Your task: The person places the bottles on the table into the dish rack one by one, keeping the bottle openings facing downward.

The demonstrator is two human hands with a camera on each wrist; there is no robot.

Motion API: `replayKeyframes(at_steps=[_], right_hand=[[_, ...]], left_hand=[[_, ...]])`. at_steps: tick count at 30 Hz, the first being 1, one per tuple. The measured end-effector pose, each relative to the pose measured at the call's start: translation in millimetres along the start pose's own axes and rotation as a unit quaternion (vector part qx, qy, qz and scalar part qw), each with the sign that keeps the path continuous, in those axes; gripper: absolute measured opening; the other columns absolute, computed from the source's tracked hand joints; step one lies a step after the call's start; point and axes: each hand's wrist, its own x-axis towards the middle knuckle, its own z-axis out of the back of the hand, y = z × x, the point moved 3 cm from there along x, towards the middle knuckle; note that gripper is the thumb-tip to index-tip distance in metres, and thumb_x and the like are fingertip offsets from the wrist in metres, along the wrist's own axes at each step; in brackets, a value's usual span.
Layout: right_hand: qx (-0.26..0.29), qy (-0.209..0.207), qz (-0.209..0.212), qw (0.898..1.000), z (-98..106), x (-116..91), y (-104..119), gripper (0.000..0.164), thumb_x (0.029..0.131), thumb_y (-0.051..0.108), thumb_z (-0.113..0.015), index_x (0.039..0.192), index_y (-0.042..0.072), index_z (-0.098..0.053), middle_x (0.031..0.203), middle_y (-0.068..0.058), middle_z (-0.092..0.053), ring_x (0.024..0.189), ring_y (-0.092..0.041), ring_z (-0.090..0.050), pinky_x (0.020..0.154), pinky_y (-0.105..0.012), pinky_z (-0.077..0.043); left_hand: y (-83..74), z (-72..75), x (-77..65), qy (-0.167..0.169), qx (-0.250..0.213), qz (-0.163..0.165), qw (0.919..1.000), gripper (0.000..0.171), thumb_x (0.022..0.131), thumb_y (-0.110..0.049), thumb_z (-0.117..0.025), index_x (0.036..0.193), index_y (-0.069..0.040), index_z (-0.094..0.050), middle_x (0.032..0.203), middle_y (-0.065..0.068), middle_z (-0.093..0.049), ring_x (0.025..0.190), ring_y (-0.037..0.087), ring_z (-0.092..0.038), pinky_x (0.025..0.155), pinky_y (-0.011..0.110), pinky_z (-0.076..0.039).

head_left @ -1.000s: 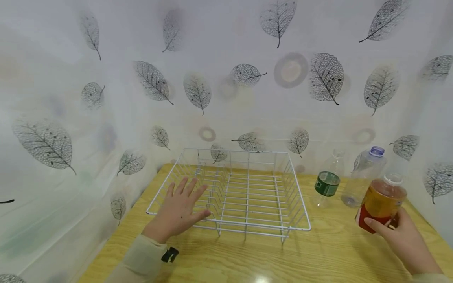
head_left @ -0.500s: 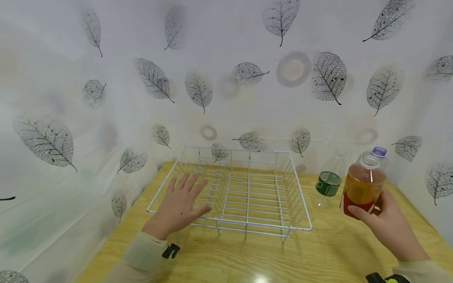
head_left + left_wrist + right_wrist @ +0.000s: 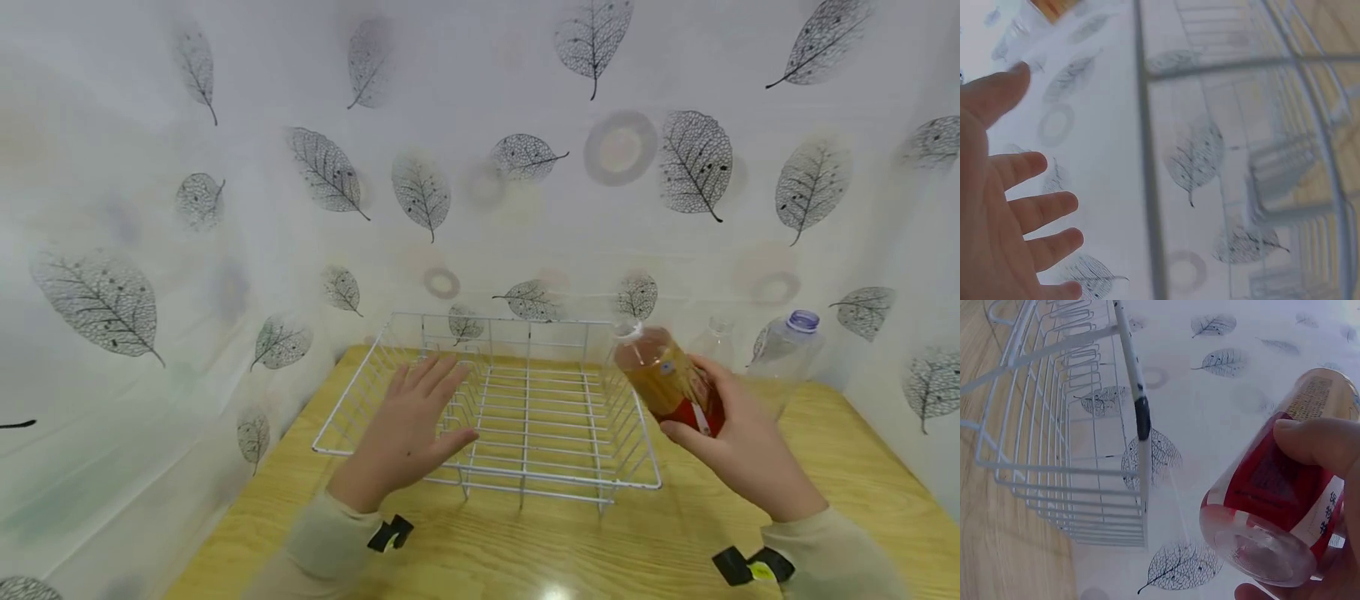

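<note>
My right hand (image 3: 746,446) grips a plastic bottle (image 3: 660,375) with an orange and red label and an uncapped neck. The bottle leans left, its neck overlapping the right rim of a white wire dish rack (image 3: 525,475) in the head view. In the right wrist view, the thumb presses the label and the clear base of the bottle (image 3: 1266,550) faces the camera, raised beside the rack. Fingers spread and holding nothing, my left hand (image 3: 405,433) hovers over the front left of the rack. Its palm (image 3: 985,237) appears in the left wrist view beside the wires.
Two clear bottles stand at the back right of the wooden table (image 3: 570,550). One has a purple neck (image 3: 802,322); the other bottle (image 3: 720,337) is mostly hidden behind my right hand. A leaf-printed white sheet (image 3: 480,225) hangs behind and at the sides.
My right hand has carried the orange-labelled bottle left from beside the other bottles to the rack's right rim, tilting it leftward. My left hand has shifted slightly right and farther over the rack.
</note>
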Motion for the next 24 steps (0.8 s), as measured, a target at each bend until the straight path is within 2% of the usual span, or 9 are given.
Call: replayKeyframes(at_steps=[5, 8, 12, 16, 20, 24], right_hand=[[-0.049, 0.021, 0.015, 0.998, -17, 13, 22, 0.099, 0.086, 0.045, -0.081, 0.161, 0.016, -0.024, 0.133, -0.021, -0.052, 0.101, -0.035, -0.061, 0.07, -0.044, -0.056], [-0.076, 0.039, 0.039, 0.996, -29, 21, 33, 0.096, 0.085, 0.041, -0.083, 0.159, 0.014, -0.029, 0.132, -0.017, -0.053, 0.104, -0.033, -0.061, 0.074, -0.047, -0.058], [-0.123, 0.048, 0.083, 0.988, -44, 30, 44, 0.088, 0.079, 0.031, -0.089, 0.151, 0.011, -0.043, 0.127, -0.012, -0.056, 0.101, -0.028, -0.061, 0.074, -0.045, -0.058], [-0.146, 0.063, 0.122, 0.98, -58, 33, 54, 0.082, 0.076, 0.028, -0.092, 0.145, 0.01, -0.051, 0.13, -0.011, -0.057, 0.105, -0.027, -0.062, 0.077, -0.044, -0.059], [-0.149, 0.069, 0.16, 0.973, -66, 35, 64, 0.079, 0.073, 0.027, -0.093, 0.14, 0.009, -0.055, 0.129, -0.009, -0.057, 0.105, -0.025, -0.062, 0.079, -0.043, -0.058], [-0.156, 0.068, 0.17, 0.971, -68, 40, 67, 0.079, 0.072, 0.027, -0.094, 0.139, 0.009, -0.055, 0.129, -0.007, -0.056, 0.104, -0.023, -0.061, 0.079, -0.04, -0.058]], left_hand=[[-25.2, 6.1, 14.8, -0.04, -0.002, -0.043, 0.9983, 0.08, 0.094, -0.054, -0.066, 0.157, -0.015, -0.037, 0.159, 0.01, -0.038, 0.15, 0.032, -0.025, 0.12, 0.06, -0.013], [-41.6, 7.9, 23.9, -0.05, 0.016, -0.06, 0.9968, 0.083, 0.091, -0.051, -0.072, 0.157, -0.016, -0.037, 0.161, 0.01, -0.036, 0.151, 0.032, -0.024, 0.12, 0.06, -0.014], [-59.5, 2.1, 37.8, -0.031, 0.051, -0.06, 0.9965, 0.087, 0.089, -0.058, -0.071, 0.158, -0.018, -0.036, 0.161, 0.01, -0.034, 0.151, 0.033, -0.023, 0.12, 0.058, -0.015], [-70.5, -9.0, 47.4, -0.004, 0.057, -0.059, 0.9967, 0.09, 0.084, -0.06, -0.075, 0.155, -0.016, -0.04, 0.155, 0.008, -0.044, 0.147, 0.034, -0.032, 0.12, 0.057, -0.018], [-74.4, -19.2, 49.8, 0.009, 0.056, -0.06, 0.9966, 0.088, 0.081, -0.057, -0.08, 0.15, -0.014, -0.046, 0.147, 0.005, -0.052, 0.142, 0.031, -0.041, 0.119, 0.054, -0.023], [-73.4, -26.6, 51.3, 0.012, 0.059, -0.058, 0.9965, 0.085, 0.081, -0.054, -0.082, 0.148, -0.014, -0.049, 0.144, 0.002, -0.055, 0.139, 0.028, -0.045, 0.119, 0.051, -0.026]])
